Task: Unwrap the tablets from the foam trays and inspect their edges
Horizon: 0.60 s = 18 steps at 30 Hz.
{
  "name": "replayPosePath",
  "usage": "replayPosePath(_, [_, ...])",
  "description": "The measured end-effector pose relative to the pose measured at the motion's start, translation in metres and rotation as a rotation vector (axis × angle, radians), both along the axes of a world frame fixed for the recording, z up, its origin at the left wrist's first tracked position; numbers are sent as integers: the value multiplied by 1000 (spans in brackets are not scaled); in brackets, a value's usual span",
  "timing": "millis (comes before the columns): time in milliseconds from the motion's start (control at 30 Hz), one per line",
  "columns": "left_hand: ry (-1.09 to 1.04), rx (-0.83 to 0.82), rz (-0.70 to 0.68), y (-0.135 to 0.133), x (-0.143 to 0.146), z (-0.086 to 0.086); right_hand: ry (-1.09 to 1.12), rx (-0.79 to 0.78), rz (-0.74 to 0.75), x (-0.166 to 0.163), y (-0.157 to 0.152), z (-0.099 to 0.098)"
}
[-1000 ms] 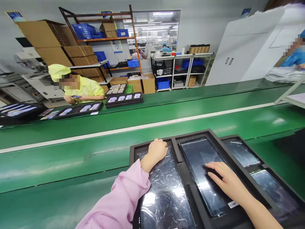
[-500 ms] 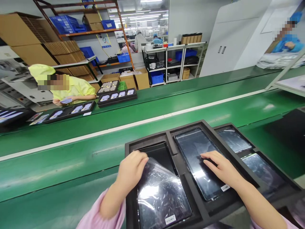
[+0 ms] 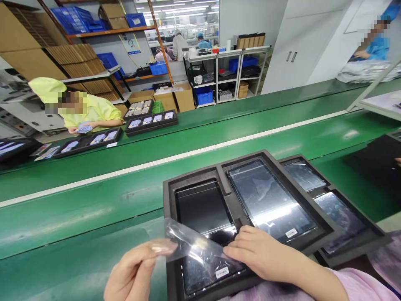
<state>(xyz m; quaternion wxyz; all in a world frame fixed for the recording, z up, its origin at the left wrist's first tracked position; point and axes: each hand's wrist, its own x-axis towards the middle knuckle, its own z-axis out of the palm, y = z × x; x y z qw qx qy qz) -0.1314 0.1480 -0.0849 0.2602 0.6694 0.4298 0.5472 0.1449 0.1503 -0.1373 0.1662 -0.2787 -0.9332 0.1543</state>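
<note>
Half the clear film (image 3: pixel 192 246) is lifted off the screen (image 3: pixel 203 207) in the left pocket of the foam tray (image 3: pixel 191 179). Its corner is pinched by the left hand (image 3: pixel 138 267), while the screen is steadied under the flat, pressing right hand (image 3: pixel 266 255).

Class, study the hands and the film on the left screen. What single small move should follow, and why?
Probably the left hand pulls the film low toward the near edge while the right hand steadies the tablet: its far half is bare, the labelled near end covered.
</note>
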Motion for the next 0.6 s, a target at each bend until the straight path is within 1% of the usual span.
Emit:
replayPosePath(67, [-30,7,-64,18,1,-2,-13,7,47,-2,-2,-2])
replayPosePath(100, [-41,-17,-83,27,2,-4,-14,22,49,-2,-2,-3])
replayPosePath(167, [-25,-114,-108,47,6,-11,-46,63,31,2,-1,-4])
replayPosePath(200, [18,-176,-112,57,9,-15,-72,91,18,4,0,-4])
replayPosePath(233, [94,-233,-110,66,11,-20,-96,125,-1,5,1,-3])
replayPosePath(300, [357,-302,-120,81,16,-31,-115,216,-65,7,5,0])
replayPosePath(367, [693,-289,-149,92,19,-41,-97,328,-113,6,13,3])
replayPosePath(433, [937,-252,-191,99,21,-46,-93,395,-83,3,25,5])
replayPosePath(500, [1031,-246,-213,104,20,-47,-89,387,-24,-2,43,6])
replayPosePath(533, [1040,-261,-223,105,19,-45,-77,347,-27,-4,54,6])
replayPosePath(567, [1036,-285,-230,106,18,-43,-51,290,-71,-6,66,6])
replayPosePath(600, [1021,-313,-236,107,16,-41,-4,217,-156,-7,78,6])
